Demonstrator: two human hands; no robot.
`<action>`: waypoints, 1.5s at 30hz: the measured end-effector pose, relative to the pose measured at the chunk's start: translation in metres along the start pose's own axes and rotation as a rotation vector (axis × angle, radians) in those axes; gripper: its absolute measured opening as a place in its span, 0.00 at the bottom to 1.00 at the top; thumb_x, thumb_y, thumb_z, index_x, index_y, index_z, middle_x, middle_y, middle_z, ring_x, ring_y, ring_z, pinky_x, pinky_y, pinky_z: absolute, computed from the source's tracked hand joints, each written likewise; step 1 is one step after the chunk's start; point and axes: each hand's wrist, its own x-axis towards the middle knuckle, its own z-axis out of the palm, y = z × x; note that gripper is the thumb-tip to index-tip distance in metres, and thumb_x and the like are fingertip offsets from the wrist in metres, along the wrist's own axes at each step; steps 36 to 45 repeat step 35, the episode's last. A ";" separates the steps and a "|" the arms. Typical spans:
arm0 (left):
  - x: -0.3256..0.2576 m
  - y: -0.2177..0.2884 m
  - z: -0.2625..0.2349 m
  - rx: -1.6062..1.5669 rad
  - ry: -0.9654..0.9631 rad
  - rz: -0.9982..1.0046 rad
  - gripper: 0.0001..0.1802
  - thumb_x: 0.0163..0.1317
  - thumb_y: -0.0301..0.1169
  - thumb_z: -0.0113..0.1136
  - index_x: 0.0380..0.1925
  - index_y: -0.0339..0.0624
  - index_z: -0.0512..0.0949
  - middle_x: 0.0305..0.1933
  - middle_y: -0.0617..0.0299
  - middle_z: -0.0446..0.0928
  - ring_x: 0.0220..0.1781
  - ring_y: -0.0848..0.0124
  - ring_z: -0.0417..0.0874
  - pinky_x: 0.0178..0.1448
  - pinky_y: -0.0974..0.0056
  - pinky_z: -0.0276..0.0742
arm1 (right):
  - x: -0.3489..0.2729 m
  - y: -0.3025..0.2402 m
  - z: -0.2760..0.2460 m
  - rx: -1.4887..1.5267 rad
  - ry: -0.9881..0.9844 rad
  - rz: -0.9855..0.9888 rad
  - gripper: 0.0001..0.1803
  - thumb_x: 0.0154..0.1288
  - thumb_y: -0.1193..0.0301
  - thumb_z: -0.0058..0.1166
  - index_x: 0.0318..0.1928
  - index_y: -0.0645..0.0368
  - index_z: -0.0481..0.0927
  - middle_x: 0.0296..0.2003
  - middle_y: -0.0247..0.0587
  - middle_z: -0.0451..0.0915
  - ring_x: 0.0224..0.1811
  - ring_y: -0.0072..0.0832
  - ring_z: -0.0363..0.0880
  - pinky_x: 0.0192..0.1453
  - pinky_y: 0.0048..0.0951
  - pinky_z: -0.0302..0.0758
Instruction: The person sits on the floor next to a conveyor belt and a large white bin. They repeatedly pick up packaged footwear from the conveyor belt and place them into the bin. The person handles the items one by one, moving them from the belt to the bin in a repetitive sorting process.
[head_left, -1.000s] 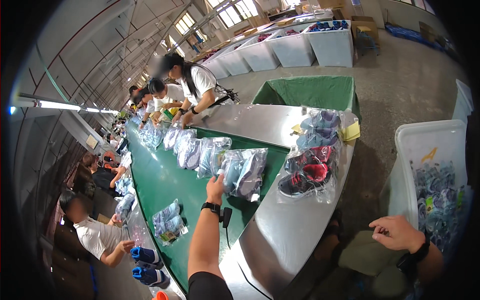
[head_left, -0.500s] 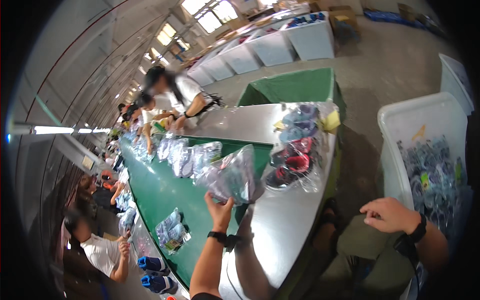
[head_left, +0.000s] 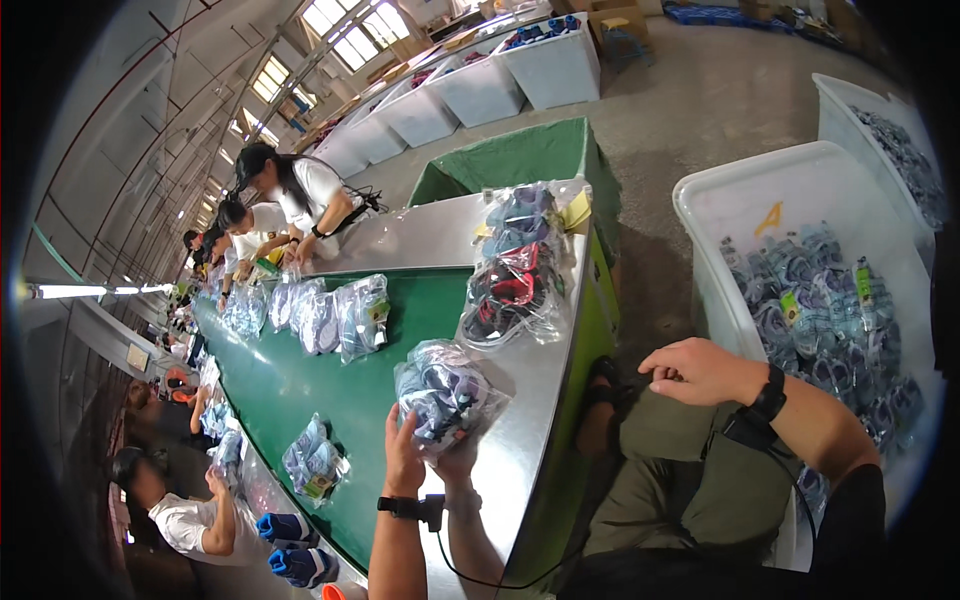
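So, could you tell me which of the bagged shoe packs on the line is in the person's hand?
The clear pack of purple shoes at the belt's steel edge; the left hand grips it.

Glossy clear plastic bag [head_left: 445,392], matt green belt [head_left: 280,385], brushed metal table edge [head_left: 540,400]

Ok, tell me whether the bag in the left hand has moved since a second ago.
Yes. The bagged shoes came off the green belt toward the person, onto the metal table edge, left hand gripping.

A green conveyor belt [head_left: 300,385] with steel edging [head_left: 545,400] carries clear bagged shoes [head_left: 345,318].
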 end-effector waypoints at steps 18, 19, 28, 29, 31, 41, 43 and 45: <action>-0.111 -0.031 0.116 -0.407 -0.050 -0.321 0.31 0.60 0.44 0.57 0.59 0.36 0.80 0.53 0.48 0.87 0.50 0.51 0.90 0.56 0.49 0.89 | -0.009 -0.108 0.003 -0.392 0.324 -0.665 0.41 0.61 0.72 0.68 0.76 0.41 0.73 0.67 0.38 0.76 0.71 0.38 0.76 0.70 0.40 0.77; -0.111 -0.029 0.119 -0.446 -0.095 -0.350 0.31 0.61 0.45 0.57 0.59 0.36 0.80 0.53 0.48 0.87 0.50 0.51 0.90 0.57 0.49 0.89 | -0.010 -0.106 0.003 -0.362 0.278 -0.644 0.44 0.61 0.72 0.67 0.79 0.39 0.70 0.71 0.40 0.74 0.74 0.40 0.74 0.74 0.42 0.74; -0.121 -0.035 0.139 -0.470 -0.143 -0.464 0.36 0.61 0.49 0.57 0.62 0.35 0.79 0.56 0.48 0.87 0.52 0.50 0.89 0.59 0.47 0.87 | -0.008 -0.092 0.009 -0.382 0.262 -0.650 0.51 0.56 0.76 0.69 0.81 0.35 0.67 0.74 0.41 0.70 0.77 0.42 0.70 0.77 0.44 0.70; -0.122 -0.035 0.139 -0.433 -0.143 -0.466 0.36 0.61 0.52 0.57 0.62 0.36 0.79 0.58 0.48 0.86 0.53 0.51 0.88 0.60 0.48 0.86 | -0.007 -0.090 0.012 -0.364 0.258 -0.674 0.51 0.56 0.77 0.68 0.80 0.35 0.67 0.74 0.42 0.70 0.77 0.42 0.70 0.76 0.44 0.70; -0.125 -0.041 0.142 -0.420 -0.113 -0.471 0.37 0.59 0.51 0.58 0.61 0.34 0.78 0.55 0.47 0.86 0.49 0.51 0.89 0.55 0.50 0.87 | -0.002 -0.087 0.016 -0.336 0.255 -0.719 0.51 0.55 0.78 0.68 0.80 0.35 0.68 0.74 0.43 0.70 0.76 0.42 0.71 0.75 0.44 0.70; -0.114 -0.053 0.168 -0.346 -0.150 -0.573 0.42 0.59 0.56 0.56 0.68 0.40 0.74 0.63 0.47 0.81 0.60 0.51 0.85 0.66 0.42 0.81 | -0.006 -0.089 0.012 -0.383 0.029 -0.738 0.51 0.51 0.75 0.72 0.78 0.36 0.69 0.74 0.46 0.70 0.74 0.43 0.73 0.71 0.45 0.71; -0.114 -0.053 0.168 -0.346 -0.150 -0.573 0.42 0.59 0.56 0.56 0.68 0.40 0.74 0.63 0.47 0.81 0.60 0.51 0.85 0.66 0.42 0.81 | -0.006 -0.089 0.012 -0.383 0.029 -0.738 0.51 0.51 0.75 0.72 0.78 0.36 0.69 0.74 0.46 0.70 0.74 0.43 0.73 0.71 0.45 0.71; -0.114 -0.053 0.168 -0.346 -0.150 -0.573 0.42 0.59 0.56 0.56 0.68 0.40 0.74 0.63 0.47 0.81 0.60 0.51 0.85 0.66 0.42 0.81 | -0.006 -0.089 0.012 -0.383 0.029 -0.738 0.51 0.51 0.75 0.72 0.78 0.36 0.69 0.74 0.46 0.70 0.74 0.43 0.73 0.71 0.45 0.71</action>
